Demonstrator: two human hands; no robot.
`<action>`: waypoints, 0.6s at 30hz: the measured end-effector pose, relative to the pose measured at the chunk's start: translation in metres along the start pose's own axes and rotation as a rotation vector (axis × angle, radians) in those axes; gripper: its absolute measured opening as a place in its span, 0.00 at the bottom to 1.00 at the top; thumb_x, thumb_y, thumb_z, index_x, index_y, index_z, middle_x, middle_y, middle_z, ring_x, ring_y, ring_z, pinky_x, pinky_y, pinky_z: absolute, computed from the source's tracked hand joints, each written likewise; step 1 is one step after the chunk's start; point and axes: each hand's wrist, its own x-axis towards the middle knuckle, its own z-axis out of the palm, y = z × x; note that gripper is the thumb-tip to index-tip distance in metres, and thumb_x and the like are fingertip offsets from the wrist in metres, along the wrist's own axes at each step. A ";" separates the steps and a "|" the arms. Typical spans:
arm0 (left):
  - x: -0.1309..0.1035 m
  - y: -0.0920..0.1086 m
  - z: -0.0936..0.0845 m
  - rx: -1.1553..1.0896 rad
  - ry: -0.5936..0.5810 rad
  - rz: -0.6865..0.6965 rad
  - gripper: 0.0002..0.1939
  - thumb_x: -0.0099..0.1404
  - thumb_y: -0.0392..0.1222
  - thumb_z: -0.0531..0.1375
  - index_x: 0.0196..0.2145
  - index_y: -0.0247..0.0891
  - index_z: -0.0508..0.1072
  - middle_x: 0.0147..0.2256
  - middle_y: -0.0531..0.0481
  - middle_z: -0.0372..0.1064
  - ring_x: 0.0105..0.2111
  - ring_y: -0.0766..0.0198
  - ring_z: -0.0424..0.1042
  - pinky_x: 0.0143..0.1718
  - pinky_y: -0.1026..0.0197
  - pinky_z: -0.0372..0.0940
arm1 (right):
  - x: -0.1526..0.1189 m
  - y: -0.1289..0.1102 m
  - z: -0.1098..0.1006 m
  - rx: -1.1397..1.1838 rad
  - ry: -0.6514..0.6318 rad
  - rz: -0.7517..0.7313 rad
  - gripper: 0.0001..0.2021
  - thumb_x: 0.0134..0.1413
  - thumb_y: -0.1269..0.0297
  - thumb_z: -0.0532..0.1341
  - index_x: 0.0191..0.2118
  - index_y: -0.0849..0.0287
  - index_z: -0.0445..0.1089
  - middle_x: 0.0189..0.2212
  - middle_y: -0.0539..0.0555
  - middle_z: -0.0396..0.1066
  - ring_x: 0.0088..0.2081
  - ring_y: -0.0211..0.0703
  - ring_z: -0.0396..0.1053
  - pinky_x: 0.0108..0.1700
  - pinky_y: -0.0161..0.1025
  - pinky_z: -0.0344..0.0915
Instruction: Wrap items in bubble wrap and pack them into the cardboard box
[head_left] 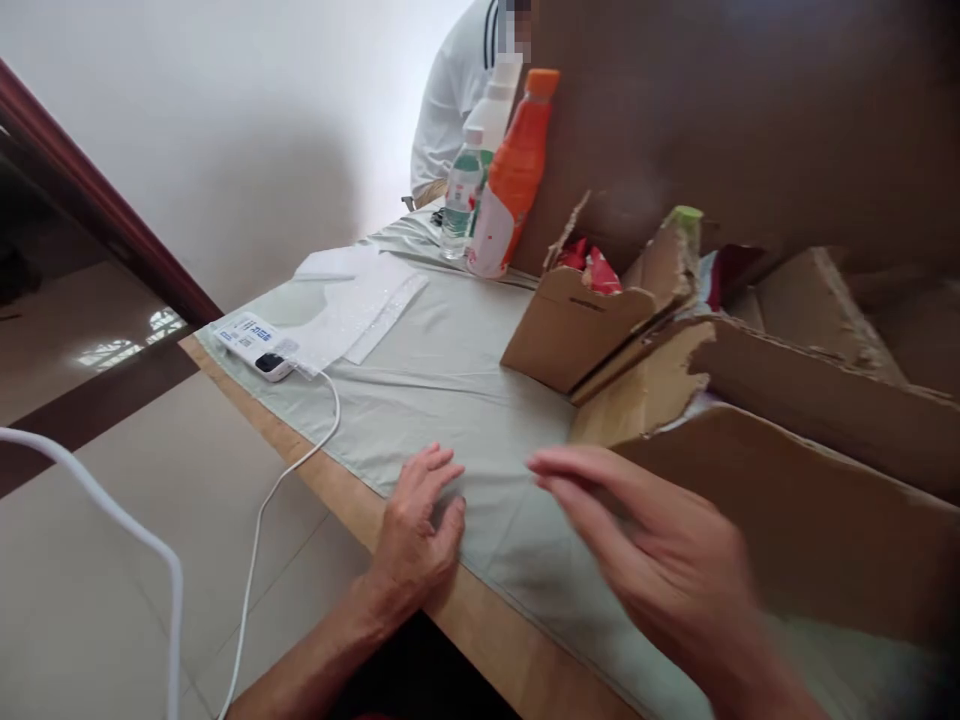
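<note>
My left hand [420,515] rests at the near edge of the cloth-covered table [480,410]. Its fingers are loosely bent and apart, and nothing is in them. Over the table, to the right, my right hand [652,550] hangs in front of a torn cardboard box [795,510], slightly blurred. The thumb and fingertips come together in a pinch pointing left, with no thing visible between them. Beyond both hands lies bare pale green cloth.
A white phone-like device [271,366] with a white cable [259,520] lies at the left edge by clear plastic packaging [375,300]. Behind stand an orange bottle [517,170] and a clear bottle [461,200]. A smaller carton [577,330] holds red packets. A person [454,110] sits beyond.
</note>
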 end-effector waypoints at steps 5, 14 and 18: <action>0.001 -0.004 0.004 -0.118 -0.043 -0.021 0.20 0.63 0.27 0.58 0.51 0.41 0.74 0.55 0.40 0.72 0.61 0.48 0.67 0.60 0.41 0.67 | 0.125 -0.020 0.134 -0.125 -0.325 -0.304 0.13 0.63 0.75 0.59 0.48 0.56 0.77 0.46 0.54 0.81 0.49 0.50 0.76 0.50 0.46 0.72; 0.010 0.000 0.001 -0.266 -0.040 -0.080 0.21 0.61 0.25 0.56 0.48 0.42 0.73 0.50 0.41 0.73 0.54 0.48 0.71 0.53 0.44 0.70 | 0.197 -0.025 0.253 -0.426 -0.493 -0.494 0.11 0.66 0.72 0.58 0.47 0.55 0.77 0.58 0.58 0.73 0.58 0.54 0.67 0.57 0.52 0.64; 0.009 0.000 0.002 -0.275 -0.028 -0.058 0.19 0.62 0.25 0.56 0.46 0.42 0.74 0.51 0.40 0.73 0.58 0.47 0.69 0.56 0.43 0.69 | 0.198 -0.026 0.239 -0.271 -0.292 -0.354 0.12 0.71 0.68 0.55 0.48 0.55 0.77 0.61 0.57 0.72 0.61 0.51 0.67 0.60 0.50 0.64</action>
